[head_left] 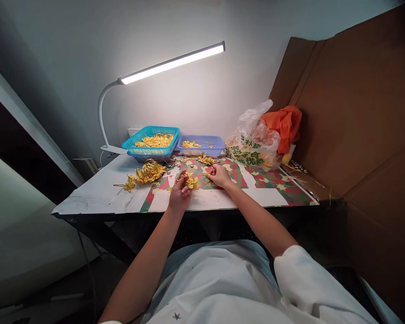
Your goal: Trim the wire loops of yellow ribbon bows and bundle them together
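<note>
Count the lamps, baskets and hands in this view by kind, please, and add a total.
Lamp: 1
Baskets: 3 (turquoise basket, dark blue basket beneath it, lavender basket)
Hands: 2 (left hand, right hand)
Total: 6

cardboard [374, 103]: cut off right | lower basket [150, 158]: mostly hidden | piece [208, 176] in right hand [219, 175]: too small to tell

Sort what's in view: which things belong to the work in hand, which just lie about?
Likely in the work:
gold flower in the left hand
gold bundle
turquoise basket and lavender basket, both holding gold pieces
lit lamp

Apparently just lying about:
plastic bag
orange cloth
</note>
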Demonstrator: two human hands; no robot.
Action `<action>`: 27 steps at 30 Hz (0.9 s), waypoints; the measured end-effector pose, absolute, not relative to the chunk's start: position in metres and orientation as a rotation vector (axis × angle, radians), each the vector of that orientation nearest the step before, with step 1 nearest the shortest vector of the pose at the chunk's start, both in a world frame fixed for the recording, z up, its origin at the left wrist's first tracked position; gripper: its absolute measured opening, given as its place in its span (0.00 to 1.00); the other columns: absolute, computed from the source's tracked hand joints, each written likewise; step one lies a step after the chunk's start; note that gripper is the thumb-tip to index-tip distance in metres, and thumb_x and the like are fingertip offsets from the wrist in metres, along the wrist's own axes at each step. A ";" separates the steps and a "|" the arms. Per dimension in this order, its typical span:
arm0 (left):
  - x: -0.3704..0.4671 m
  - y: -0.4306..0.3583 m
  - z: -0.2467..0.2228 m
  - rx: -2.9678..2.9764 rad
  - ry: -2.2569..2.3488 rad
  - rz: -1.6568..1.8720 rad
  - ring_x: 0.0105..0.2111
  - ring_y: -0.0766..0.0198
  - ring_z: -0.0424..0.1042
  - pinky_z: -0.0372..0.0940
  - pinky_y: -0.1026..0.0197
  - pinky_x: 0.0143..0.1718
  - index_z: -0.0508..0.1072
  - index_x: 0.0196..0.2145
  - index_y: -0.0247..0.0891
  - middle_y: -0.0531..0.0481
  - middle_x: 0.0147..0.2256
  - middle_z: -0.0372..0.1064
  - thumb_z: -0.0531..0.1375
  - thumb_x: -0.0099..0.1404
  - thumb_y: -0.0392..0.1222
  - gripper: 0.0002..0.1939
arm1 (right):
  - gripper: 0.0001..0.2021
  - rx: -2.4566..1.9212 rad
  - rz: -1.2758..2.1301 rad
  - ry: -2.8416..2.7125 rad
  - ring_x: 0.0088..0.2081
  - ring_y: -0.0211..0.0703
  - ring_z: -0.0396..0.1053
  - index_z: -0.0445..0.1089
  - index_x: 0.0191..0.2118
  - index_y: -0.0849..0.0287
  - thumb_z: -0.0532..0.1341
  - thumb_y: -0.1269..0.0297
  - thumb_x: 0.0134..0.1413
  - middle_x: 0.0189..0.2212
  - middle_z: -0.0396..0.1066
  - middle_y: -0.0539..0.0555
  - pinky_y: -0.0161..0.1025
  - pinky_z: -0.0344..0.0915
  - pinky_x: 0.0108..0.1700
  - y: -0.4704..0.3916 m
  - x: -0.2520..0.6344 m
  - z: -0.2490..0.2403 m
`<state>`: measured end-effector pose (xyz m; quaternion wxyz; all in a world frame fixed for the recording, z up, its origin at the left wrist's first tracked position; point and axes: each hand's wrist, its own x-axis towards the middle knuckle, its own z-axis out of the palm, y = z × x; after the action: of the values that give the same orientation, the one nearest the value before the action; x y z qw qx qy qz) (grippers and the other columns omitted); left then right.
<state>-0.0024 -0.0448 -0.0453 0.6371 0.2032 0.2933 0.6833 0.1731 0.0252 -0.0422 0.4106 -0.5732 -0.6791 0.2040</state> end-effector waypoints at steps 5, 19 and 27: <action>0.004 -0.040 -0.050 0.429 0.770 1.592 0.31 0.67 0.72 0.71 0.62 0.30 0.71 0.47 0.34 0.48 0.40 0.72 0.59 0.69 0.42 0.12 | 0.14 -1.430 0.516 -1.617 0.25 0.37 0.63 0.52 0.22 0.54 0.62 0.70 0.39 0.20 0.64 0.45 0.34 0.56 0.28 0.024 0.181 -0.046; 0.015 -0.041 -0.050 0.510 0.831 1.589 0.23 0.73 0.65 0.64 0.69 0.21 0.71 0.39 0.32 0.54 0.30 0.68 0.60 0.68 0.39 0.06 | 0.19 -1.223 0.660 -1.513 0.24 0.36 0.61 0.51 0.20 0.54 0.67 0.66 0.35 0.18 0.61 0.44 0.36 0.59 0.31 0.017 0.180 -0.054; 0.014 -0.045 -0.048 0.567 0.780 1.627 0.15 0.76 0.55 0.53 0.72 0.14 0.69 0.29 0.33 0.61 0.20 0.60 0.61 0.67 0.39 0.10 | 0.29 -0.993 0.906 -1.355 0.28 0.39 0.66 0.47 0.22 0.53 0.71 0.52 0.31 0.23 0.68 0.48 0.41 0.68 0.37 0.008 0.180 -0.054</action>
<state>0.0136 -0.0445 -0.0482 0.5850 0.2431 0.3344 0.6977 0.1798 0.0080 -0.0537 0.5782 -0.4245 -0.5793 0.3872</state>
